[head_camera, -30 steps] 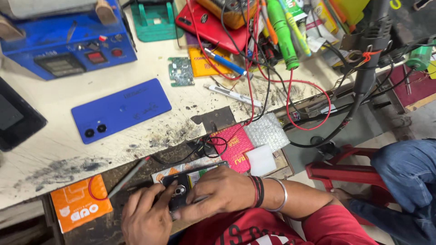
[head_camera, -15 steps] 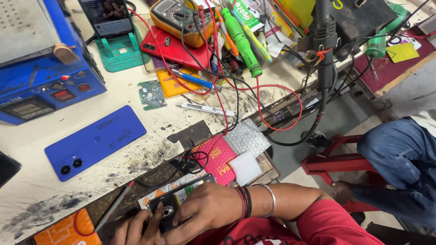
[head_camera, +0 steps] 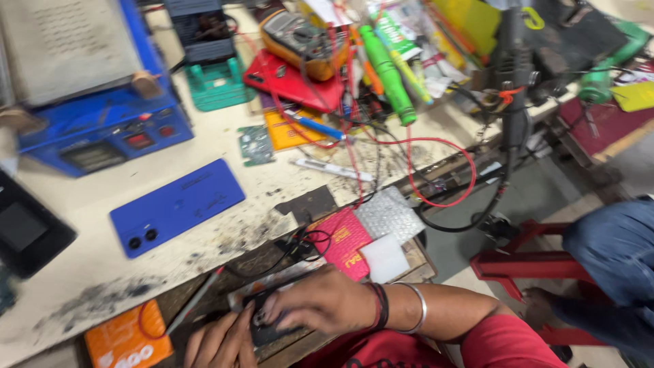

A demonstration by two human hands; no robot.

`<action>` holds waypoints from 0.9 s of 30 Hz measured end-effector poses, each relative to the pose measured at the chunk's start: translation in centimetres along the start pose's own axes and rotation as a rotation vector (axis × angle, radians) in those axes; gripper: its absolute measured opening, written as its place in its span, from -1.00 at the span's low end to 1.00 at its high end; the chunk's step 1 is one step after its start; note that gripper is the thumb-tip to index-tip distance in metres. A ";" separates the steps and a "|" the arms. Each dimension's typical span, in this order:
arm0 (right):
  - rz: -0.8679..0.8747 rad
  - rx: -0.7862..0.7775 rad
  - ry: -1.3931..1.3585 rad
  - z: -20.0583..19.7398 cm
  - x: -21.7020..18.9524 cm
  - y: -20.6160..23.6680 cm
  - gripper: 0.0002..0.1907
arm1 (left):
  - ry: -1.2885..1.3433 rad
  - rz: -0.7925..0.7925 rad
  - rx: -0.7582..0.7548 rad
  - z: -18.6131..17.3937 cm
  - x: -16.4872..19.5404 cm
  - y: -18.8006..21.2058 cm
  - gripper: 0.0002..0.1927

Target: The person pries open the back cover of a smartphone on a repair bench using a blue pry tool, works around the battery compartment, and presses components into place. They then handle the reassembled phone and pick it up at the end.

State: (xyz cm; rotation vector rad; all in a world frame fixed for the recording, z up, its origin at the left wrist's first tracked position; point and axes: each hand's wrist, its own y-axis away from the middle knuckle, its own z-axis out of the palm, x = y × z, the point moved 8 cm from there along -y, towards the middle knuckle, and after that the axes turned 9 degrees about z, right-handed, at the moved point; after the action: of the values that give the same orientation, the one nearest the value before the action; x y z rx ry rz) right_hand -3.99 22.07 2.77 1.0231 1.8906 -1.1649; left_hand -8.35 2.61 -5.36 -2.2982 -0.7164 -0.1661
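My left hand point(head_camera: 216, 342) and my right hand point(head_camera: 320, 303) are both on a small black device point(head_camera: 267, 327) that lies in an open drawer at the bench's front edge. The right hand covers most of it from above, fingers curled over it; the left hand grips its near left side. My right wrist wears a dark band and a metal bangle point(head_camera: 417, 308). A blue phone point(head_camera: 177, 206) lies face down on the bench beyond the hands. The frame is blurred, so finer detail of the device is lost.
A blue heating station point(head_camera: 102, 133) stands at the back left, and a red phone point(head_camera: 293, 85), a multimeter point(head_camera: 300, 37) and tangled red and black wires point(head_camera: 436, 191) crowd the back. A pink card point(head_camera: 344, 245), bubble wrap point(head_camera: 390, 215) and an orange packet point(head_camera: 129, 339) lie nearby. A red stool point(head_camera: 524, 266) stands at the right.
The view has shifted, so the bench contents sit further right and lower. Both hands stay on the black device in the drawer; my left hand shows more at the bottom.
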 end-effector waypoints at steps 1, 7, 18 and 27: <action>0.055 0.060 -0.051 -0.4 0.6 -0.1 -0.66 | 0.022 -0.020 0.057 -0.8 0.5 -0.5 -0.67; 0.084 0.253 -0.129 -1.3 2.3 0.5 -0.64 | 0.065 -0.137 0.074 -3.2 3.0 -3.3 -0.69; 0.103 0.268 -0.097 -1.0 2.7 0.6 -0.76 | 0.173 -0.223 0.011 -3.2 3.2 -4.4 -0.66; 0.136 0.207 0.004 -0.4 2.4 0.0 -0.83 | 0.208 -0.186 0.015 -3.2 3.3 -4.5 -0.64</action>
State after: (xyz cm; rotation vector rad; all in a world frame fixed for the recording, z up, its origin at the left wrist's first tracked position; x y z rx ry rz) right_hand -5.10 23.12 0.89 1.2461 1.6995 -1.2979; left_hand -7.73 4.57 0.72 -2.1582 -0.8182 -0.4771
